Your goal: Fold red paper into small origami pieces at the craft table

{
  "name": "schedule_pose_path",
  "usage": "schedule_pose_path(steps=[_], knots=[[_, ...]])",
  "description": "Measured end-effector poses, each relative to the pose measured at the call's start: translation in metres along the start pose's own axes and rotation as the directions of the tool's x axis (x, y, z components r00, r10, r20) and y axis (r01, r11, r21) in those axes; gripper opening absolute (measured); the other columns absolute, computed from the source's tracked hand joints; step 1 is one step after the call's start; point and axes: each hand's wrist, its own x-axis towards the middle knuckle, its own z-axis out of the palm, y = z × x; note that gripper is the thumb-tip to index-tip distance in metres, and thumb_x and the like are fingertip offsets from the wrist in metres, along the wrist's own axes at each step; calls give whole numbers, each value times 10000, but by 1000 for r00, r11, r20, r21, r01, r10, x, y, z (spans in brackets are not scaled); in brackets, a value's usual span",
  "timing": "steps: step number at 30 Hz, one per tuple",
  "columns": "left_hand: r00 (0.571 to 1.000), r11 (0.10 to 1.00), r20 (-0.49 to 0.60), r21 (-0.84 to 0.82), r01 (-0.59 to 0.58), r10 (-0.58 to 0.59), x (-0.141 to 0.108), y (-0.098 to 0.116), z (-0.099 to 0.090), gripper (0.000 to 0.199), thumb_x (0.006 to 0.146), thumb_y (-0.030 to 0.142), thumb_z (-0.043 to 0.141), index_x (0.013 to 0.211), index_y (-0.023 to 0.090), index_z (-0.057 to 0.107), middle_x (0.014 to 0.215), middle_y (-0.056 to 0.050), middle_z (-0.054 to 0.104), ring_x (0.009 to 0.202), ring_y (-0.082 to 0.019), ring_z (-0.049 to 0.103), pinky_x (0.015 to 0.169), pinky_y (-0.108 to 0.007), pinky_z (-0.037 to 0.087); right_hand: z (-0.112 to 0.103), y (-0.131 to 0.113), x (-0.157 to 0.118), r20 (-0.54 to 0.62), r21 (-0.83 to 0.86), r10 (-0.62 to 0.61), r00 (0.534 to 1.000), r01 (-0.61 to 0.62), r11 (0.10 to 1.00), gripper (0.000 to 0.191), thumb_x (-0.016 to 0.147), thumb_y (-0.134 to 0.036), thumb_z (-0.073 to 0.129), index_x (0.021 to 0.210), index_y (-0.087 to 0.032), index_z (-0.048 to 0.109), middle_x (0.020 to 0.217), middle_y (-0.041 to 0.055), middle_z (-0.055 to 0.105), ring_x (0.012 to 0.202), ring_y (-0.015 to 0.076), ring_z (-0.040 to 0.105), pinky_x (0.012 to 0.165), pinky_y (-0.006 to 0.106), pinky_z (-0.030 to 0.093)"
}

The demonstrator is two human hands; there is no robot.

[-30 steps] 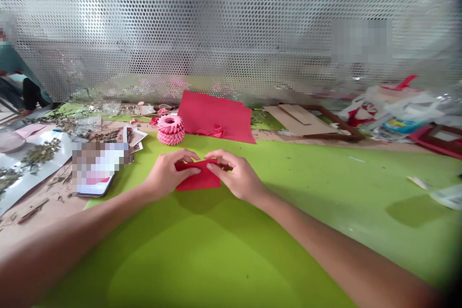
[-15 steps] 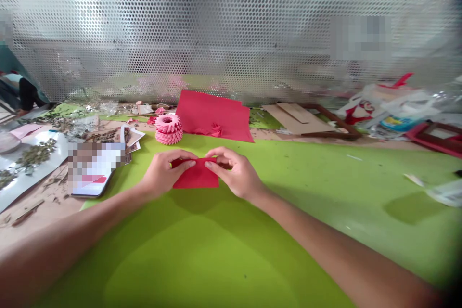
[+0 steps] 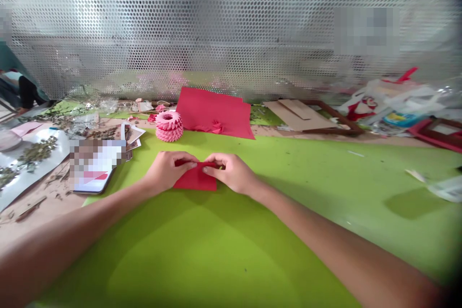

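A small red piece of paper [image 3: 197,181] is held by its far edge between both hands, just above the green tabletop [image 3: 202,250]. My left hand [image 3: 166,171] pinches its far left part between thumb and fingers. On the far right part, my right hand [image 3: 231,172] pinches it in the same way, thumb tips close together. Behind the hands stands a pink ring of stacked folded paper pieces [image 3: 169,126]. A larger red sheet [image 3: 216,113] lies beyond, with small folded red pieces [image 3: 216,126] on it.
To the left, a phone [image 3: 94,184] lies beside photo cards [image 3: 133,134] and dried plant bits [image 3: 38,153]. Brown cardboard [image 3: 299,115], a frame [image 3: 344,122] and plastic bags [image 3: 393,110] sit at the back right. A perforated metal screen [image 3: 216,24] rises behind.
My hands have moved slightly closer together along the red paper's far edge, and the paper sits slightly lower in view. Both hands keep their pinch.
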Motion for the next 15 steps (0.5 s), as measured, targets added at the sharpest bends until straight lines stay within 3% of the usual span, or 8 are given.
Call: schedule_pose_path(steps=[3,5,10,12,15], knots=[[999,996,50,90,-1,-4,4,-5,1,145,863,253,629,889,242,771,903,27,776,824,-171,706,744,-240,515,1,6,2,-13,-213,-49,999,45,976,140,866,-308,643,869,-182,706,821,40,726,720,182,647,642,281,458],[998,985,59,169,-38,28,6,-8,1,148,859,231,631,899,245,773,932,19,773,838,-175,702,775,-252,514,1,11,4,-32,-363,-153,988,131,923,113,866,-288,657,865,-189,711,823,44,716,731,186,636,663,292,456],[991,936,95,330,-122,95,10,-9,0,175,847,173,626,900,246,776,930,4,769,868,-193,693,818,-277,519,0,21,8,-31,-497,-418,908,349,794,136,836,-232,713,957,-173,689,929,72,705,894,218,629,802,336,494],[991,925,93,359,-122,94,10,-9,0,209,837,146,618,942,244,770,943,1,769,889,-200,691,837,-285,521,-2,19,9,14,-513,-512,859,446,734,173,857,-213,687,1024,-169,686,1007,87,713,950,227,629,876,372,494],[993,916,75,384,-112,90,10,-12,3,223,832,146,621,978,241,760,981,-6,767,920,-205,689,875,-298,521,-5,13,6,197,-521,-570,798,577,629,191,916,-154,573,1035,-173,722,1016,84,740,934,218,649,887,375,502]])
